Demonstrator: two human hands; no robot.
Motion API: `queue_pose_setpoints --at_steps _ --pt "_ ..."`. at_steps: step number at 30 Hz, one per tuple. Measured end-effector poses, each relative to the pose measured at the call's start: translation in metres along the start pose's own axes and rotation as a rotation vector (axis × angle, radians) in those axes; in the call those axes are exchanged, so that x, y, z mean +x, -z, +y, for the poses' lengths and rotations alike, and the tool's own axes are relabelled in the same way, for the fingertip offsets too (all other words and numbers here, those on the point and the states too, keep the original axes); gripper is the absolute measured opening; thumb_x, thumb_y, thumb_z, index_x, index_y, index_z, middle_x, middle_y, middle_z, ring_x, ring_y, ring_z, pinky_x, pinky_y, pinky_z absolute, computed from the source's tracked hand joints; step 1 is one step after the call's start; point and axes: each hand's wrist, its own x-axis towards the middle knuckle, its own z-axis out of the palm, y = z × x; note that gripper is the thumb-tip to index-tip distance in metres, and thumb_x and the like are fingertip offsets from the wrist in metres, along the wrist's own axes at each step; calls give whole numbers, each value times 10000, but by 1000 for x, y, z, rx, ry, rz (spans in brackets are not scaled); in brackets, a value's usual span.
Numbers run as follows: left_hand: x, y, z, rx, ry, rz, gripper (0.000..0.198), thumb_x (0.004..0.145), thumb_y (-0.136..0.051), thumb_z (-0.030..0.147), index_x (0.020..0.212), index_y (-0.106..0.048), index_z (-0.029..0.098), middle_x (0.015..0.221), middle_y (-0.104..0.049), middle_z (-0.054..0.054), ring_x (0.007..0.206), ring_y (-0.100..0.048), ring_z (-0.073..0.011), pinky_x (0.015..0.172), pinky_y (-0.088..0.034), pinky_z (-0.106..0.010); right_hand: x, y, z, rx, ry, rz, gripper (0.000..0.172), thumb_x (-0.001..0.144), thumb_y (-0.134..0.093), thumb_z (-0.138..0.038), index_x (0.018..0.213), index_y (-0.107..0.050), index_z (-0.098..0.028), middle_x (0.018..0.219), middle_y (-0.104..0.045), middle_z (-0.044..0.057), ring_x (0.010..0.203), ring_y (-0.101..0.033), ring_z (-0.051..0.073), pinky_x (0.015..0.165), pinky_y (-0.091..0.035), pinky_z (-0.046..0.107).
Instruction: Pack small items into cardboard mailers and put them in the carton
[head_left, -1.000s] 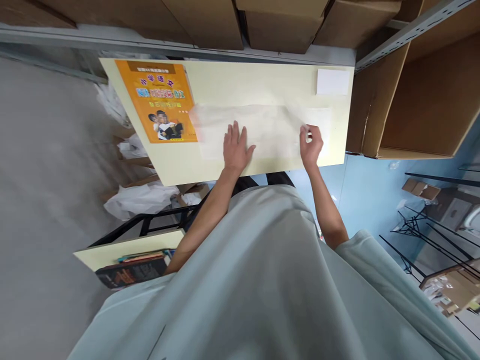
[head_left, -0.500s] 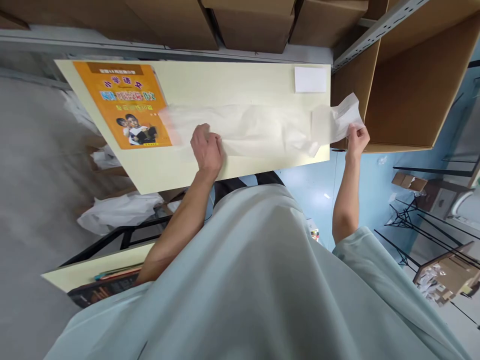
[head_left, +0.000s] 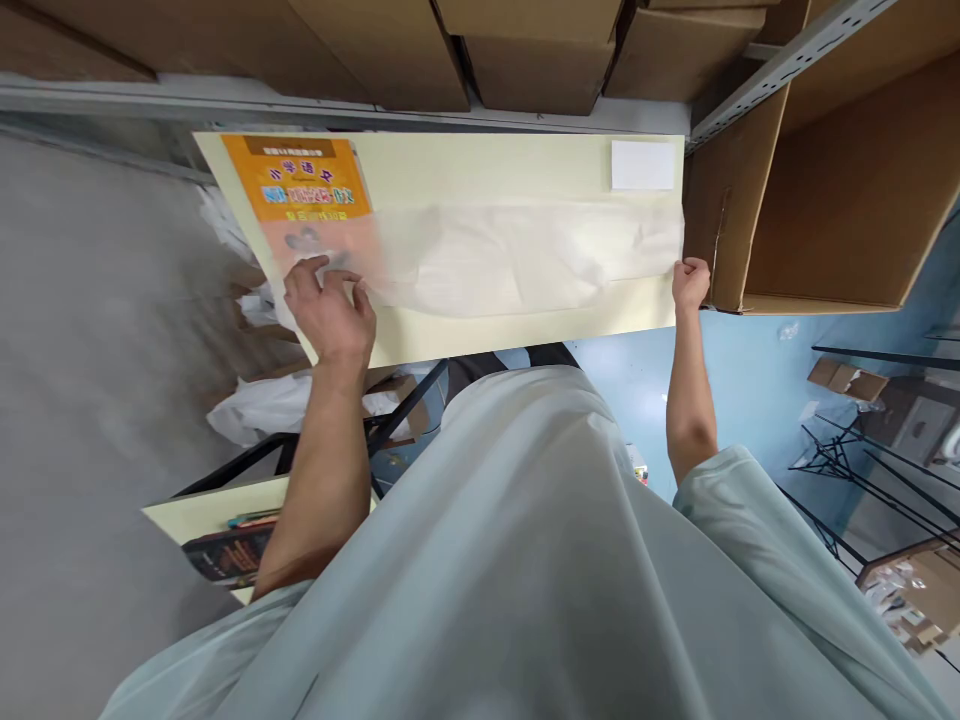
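Observation:
A long, thin, translucent white sheet (head_left: 510, 255) lies stretched along a pale cream board (head_left: 480, 165). Its left end covers the lower half of an orange book (head_left: 296, 180) with Chinese lettering, and the cover shows faintly through. My left hand (head_left: 330, 310) is over the book's lower edge and that end of the sheet, fingers bent and apart, thumb away from the index finger; contact at the fingertips is hard to make out. At the board's right edge, my right hand (head_left: 690, 284) is closed on the sheet's lower right corner. A small white paper rectangle (head_left: 643, 165) lies at the board's upper right.
Brown cardboard boxes (head_left: 540, 75) line a shelf behind the board. A large open carton (head_left: 847, 200) stands right of it. Lower left, another cream board (head_left: 217, 505) bears a dark book (head_left: 229, 555). White bundles (head_left: 262, 410) lie on the floor at left.
The sheet has shifted left, now over the book's lower half, and its raised right end has come down level with the board's edge. My left hand moved left to the book; my right moved inward.

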Motion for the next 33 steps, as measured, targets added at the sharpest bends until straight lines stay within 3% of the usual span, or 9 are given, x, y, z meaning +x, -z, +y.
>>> queue_pose_setpoints --at_steps 3,6,8,11,18,22,25,27,33 --pt "3 -16 0 -53 -55 6 457 971 -641 382 1406 -693 254 1757 -537 -106 1704 -419 -340 1476 -285 -580 -33 -23 -37 -175 205 40 519 1109 -600 -596 1463 -670 -223 1550 -650 193 1558 -604 369 1287 -514 741" --pt "0 -49 30 -146 -201 -140 667 986 -644 547 1552 -652 194 1823 -471 -190 1759 -348 -392 1484 -225 -611 -80 -68 -83 -302 389 -375 730 1109 -623 -619 1682 -537 -174 1723 -556 232 1686 -456 402 1376 -410 735" --pt "-4 -74 57 -215 -265 -275 749 980 -658 681 1587 -649 243 1853 -448 -175 1788 -283 -423 1474 -190 -664 -102 -98 -104 -442 414 -488 809 1118 -598 -577 1780 -417 -147 1808 -473 242 1736 -369 418 1407 -366 709" --pt "-9 -106 86 -250 -285 -370 928 933 -684 841 1645 -618 251 1893 -372 -193 1811 -178 -476 1445 -150 -740 -106 -117 -106 -491 332 -464 799 1125 -531 -453 1826 -336 -124 1770 -525 265 1672 -457 419 1398 -373 688" --pt "-14 -127 83 -238 -278 -357 966 951 -711 833 1700 -585 237 1938 -239 -209 1827 -71 -483 1436 -59 -759 -56 -63 -44 -259 -25 -55 601 1153 -413 -375 1679 -498 -96 1462 -732 246 1418 -724 296 1269 -549 578" --pt "-15 -130 86 -244 -263 -356 967 952 -725 811 1710 -574 230 1941 -223 -216 1829 -52 -480 1436 -52 -761 -49 -31 -31 -283 -72 161 684 1159 -444 -512 1678 -490 -69 1673 -547 351 1644 -554 351 1364 -414 668" --pt "-16 -126 92 -260 -252 -366 984 966 -715 795 1736 -536 209 1935 -232 -228 1829 -60 -478 1435 -74 -762 -66 -38 -51 -374 56 252 775 1164 -405 -595 1755 -428 -94 1817 -358 345 1775 -347 388 1400 -303 745" --pt "-15 -119 89 -267 -245 -357 994 989 -699 769 1761 -495 175 1936 -208 -242 1831 -56 -469 1444 -82 -741 -93 -66 -82 -399 231 128 787 1174 -376 -628 1800 -394 -150 1866 -311 290 1804 -273 391 1399 -293 775" --pt "-6 -103 43 -316 -233 -341 916 1022 -687 692 1741 -512 152 1937 -212 -233 1838 -43 -434 1471 -85 -689 -202 -195 -195 -530 546 -585 867 1171 -421 -690 1867 -293 -188 1952 -193 210 1840 -99 424 1415 -291 756"
